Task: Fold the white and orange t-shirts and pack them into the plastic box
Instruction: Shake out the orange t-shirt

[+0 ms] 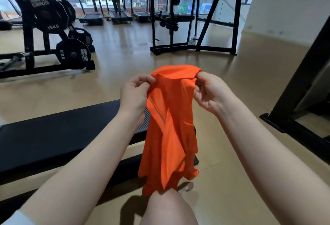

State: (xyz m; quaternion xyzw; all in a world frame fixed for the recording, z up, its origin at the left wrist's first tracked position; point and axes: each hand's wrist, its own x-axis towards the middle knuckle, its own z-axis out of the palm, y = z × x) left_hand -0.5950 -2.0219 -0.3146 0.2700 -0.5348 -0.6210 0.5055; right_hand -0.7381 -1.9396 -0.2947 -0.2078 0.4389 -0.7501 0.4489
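Head view shows a bare knee (pixel 167 207) lowest down, and the bottom of one orange t-shirt (pixel 169 126) hangs just above it, in front of a black bench (pixel 62 135) whose right end it hides. Two hands hold the shirt up by its top edge: the left hand (pixel 135 92) pinches one corner with finger and thumb, and the right hand (pixel 209 90) pinches the other. Farther off on the tan floor (pixel 125 60) stand a rack with black weight plates (pixel 73 54), a black frame machine (pixel 178 19), and three treadmills (pixel 119 15) by the windows, with a person on the middle one, head cut off.
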